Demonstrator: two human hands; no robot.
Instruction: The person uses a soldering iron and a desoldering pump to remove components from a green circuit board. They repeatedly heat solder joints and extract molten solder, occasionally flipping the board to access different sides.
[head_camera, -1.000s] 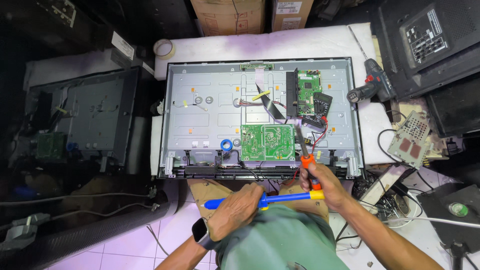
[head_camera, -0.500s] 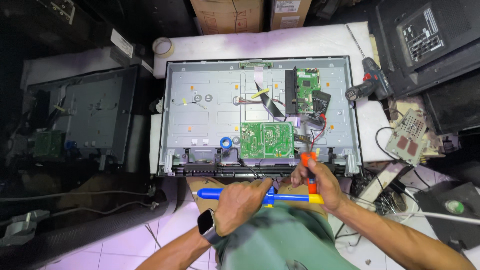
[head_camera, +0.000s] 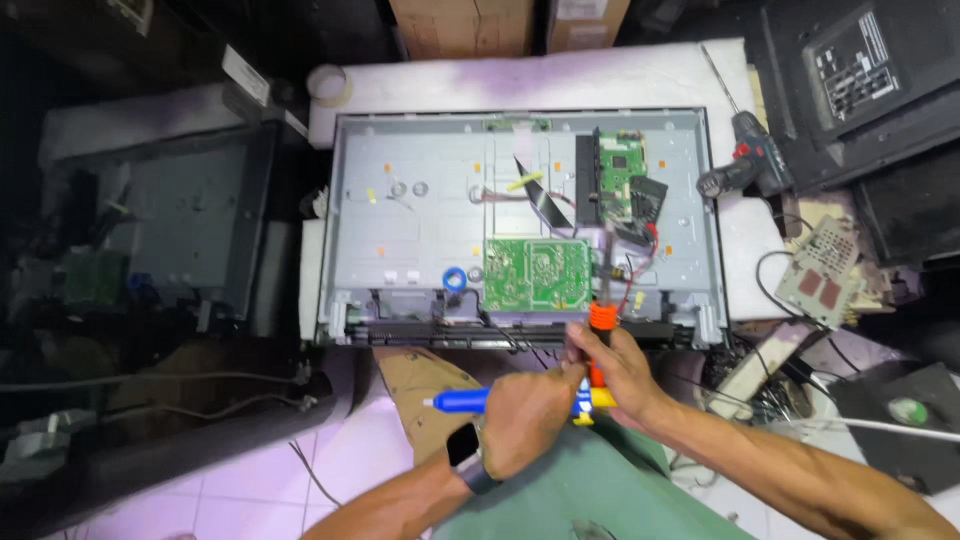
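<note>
My left hand (head_camera: 525, 415) grips a blue and yellow tube-shaped tool (head_camera: 470, 401) that lies crosswise in front of me. My right hand (head_camera: 610, 365) holds an orange-handled tool (head_camera: 600, 318) whose metal shaft points up toward the open back of a flat television (head_camera: 420, 200). The shaft's tip is blurred near the right edge of the green circuit board (head_camera: 535, 272) in the lower middle of the panel. A second green board (head_camera: 622, 175) with a black cover sits at the upper right of the panel. A dark watch is on my left wrist.
A cordless drill (head_camera: 745, 170) lies right of the panel. A small perforated board (head_camera: 820, 275) and tangled wires sit at the right. Another opened set (head_camera: 170, 230) stands at the left, a tape roll (head_camera: 327, 83) at the panel's top left, cardboard boxes behind.
Both hands have stayed close together at the panel's lower edge. My left hand has slid right along the blue tool toward my right hand. The view has shifted slightly.
</note>
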